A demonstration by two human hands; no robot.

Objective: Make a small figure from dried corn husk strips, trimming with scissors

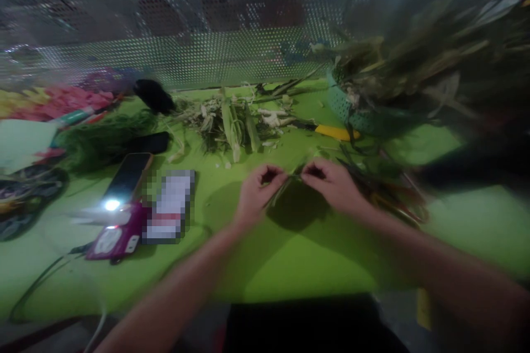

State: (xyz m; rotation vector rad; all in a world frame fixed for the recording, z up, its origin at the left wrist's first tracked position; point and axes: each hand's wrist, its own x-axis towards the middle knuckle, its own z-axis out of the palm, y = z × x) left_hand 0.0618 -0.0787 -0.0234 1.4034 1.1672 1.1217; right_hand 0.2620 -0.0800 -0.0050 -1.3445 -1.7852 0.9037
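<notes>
Both hands meet above the green table [256, 265], pinching a thin green plant strip [295, 172] between thumbs and fingers. My left hand [257, 193] holds its left part, and a narrow end of the strip hangs down beside the fingers. My right hand [331, 185] grips it a short way to the right. The picture is dim and blurred, so I cannot tell whether it is a leaf or a stem. Beyond the hands lies a pile of dried stalks and husk scraps [232, 121]. A knife or cutter with a yellow handle [337, 132] rests behind my right hand.
At the right stands a green perforated basket [337, 94] heaped with long dry leaves [414, 71]. Phones lie at the left, near a lit lamp [111, 205] and a purple device [120, 237]. Green netting [103, 135] sits behind them. A perforated panel [207, 38] borders the back.
</notes>
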